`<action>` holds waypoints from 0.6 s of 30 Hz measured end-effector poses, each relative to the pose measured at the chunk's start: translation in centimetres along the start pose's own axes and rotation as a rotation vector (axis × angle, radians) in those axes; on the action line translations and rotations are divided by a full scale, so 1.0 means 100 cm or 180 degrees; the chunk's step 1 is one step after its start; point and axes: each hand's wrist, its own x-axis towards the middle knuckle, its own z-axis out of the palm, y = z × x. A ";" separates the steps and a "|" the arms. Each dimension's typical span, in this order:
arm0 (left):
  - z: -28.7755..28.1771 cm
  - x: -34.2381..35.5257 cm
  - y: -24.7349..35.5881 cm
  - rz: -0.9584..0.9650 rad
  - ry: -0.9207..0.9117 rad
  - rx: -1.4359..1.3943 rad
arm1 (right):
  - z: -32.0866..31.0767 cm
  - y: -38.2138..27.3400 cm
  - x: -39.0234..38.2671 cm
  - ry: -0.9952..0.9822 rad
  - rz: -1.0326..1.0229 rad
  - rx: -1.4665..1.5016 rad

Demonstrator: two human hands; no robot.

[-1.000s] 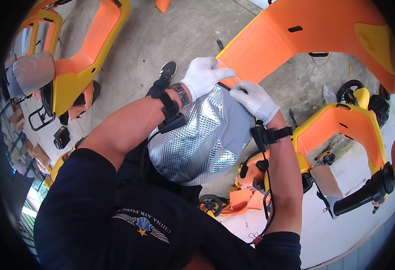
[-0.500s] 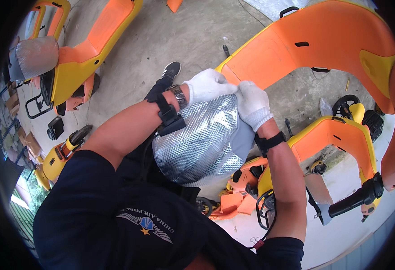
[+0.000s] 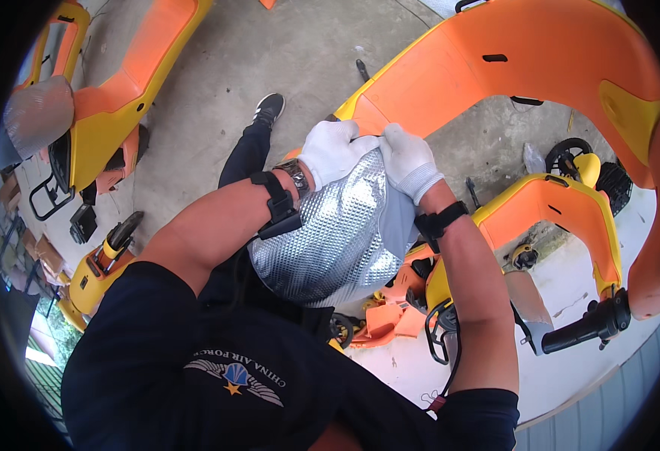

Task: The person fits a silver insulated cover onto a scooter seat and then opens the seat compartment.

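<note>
A silver quilted foil cover (image 3: 315, 248) with grey fabric (image 3: 397, 222) along its right side hangs before my body, at the near end of an orange and yellow scooter body (image 3: 420, 90). My left hand (image 3: 333, 150), in a white glove with a watch at the wrist, is closed on the cover's upper edge. My right hand (image 3: 409, 161), also gloved, pinches that same edge just to the right, close beside my left. Their fingertips are at the scooter body's edge; whether they touch it I cannot tell. The cover's edge is partly hidden under my fingers.
A yellow and orange scooter (image 3: 104, 128) with a foil-covered seat (image 3: 36, 116) stands at left, a smaller yellow one (image 3: 93, 282) below it. Another frame (image 3: 585, 225) is at right, with loose orange parts (image 3: 379, 323) on the floor. My shoe (image 3: 270, 109) is on the concrete floor (image 3: 194, 60).
My right hand has risen and moved closer to my left, its fingers more upright on the cover's edge. The whole view has shifted slightly; more of the cover's foil face shows near the top.
</note>
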 end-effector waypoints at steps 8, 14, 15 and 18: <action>0.018 0.019 -0.028 0.0027 -0.0736 -0.0626 | 0.025 0.027 0.032 -0.0745 -0.0345 0.0167; 0.017 0.021 -0.038 0.0354 -0.0867 -0.0139 | -0.010 0.038 0.004 -0.0570 0.0002 0.0703; 0.013 0.025 -0.035 0.0140 -0.1070 0.0000 | -0.010 0.069 -0.009 -0.0040 0.0000 0.0989; 0.003 0.030 -0.034 0.0174 -0.1067 0.0228 | -0.018 0.097 -0.080 0.0254 0.0827 0.1628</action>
